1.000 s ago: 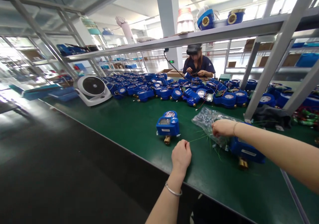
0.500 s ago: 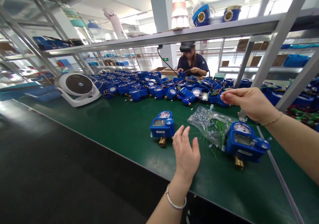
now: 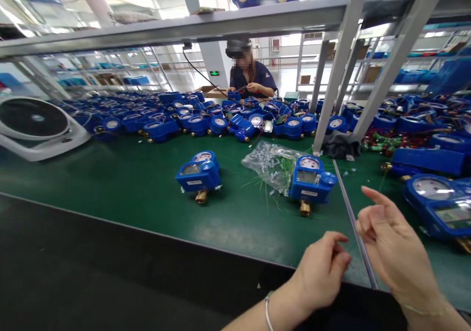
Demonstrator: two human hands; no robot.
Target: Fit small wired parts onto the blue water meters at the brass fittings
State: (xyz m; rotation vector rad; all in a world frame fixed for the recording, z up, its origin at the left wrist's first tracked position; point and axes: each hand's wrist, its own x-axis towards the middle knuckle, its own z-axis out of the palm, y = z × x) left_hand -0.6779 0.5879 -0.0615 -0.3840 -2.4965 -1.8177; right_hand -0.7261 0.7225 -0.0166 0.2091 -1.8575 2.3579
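Observation:
My left hand is over the table's front edge, its fingers curled and parted from the thumb, with nothing seen between them. Just to its right, my right hand has its index finger stretched out. The thumb and other fingers are bent together; anything between them is too small or hidden to name. A blue meter with a brass fitting stands behind my hands, beside a clear plastic bag of small parts and green wires. Another blue meter stands further left.
Many blue meters line the back of the green table. A white fan-like device is at left. Metal posts hold a shelf. More meters lie at right. A person works opposite.
The view has swung to the right. My right hand has moved down from above the bag, its index finger now extended. My left hand has moved right from beside the left meter, its fingers more curled.

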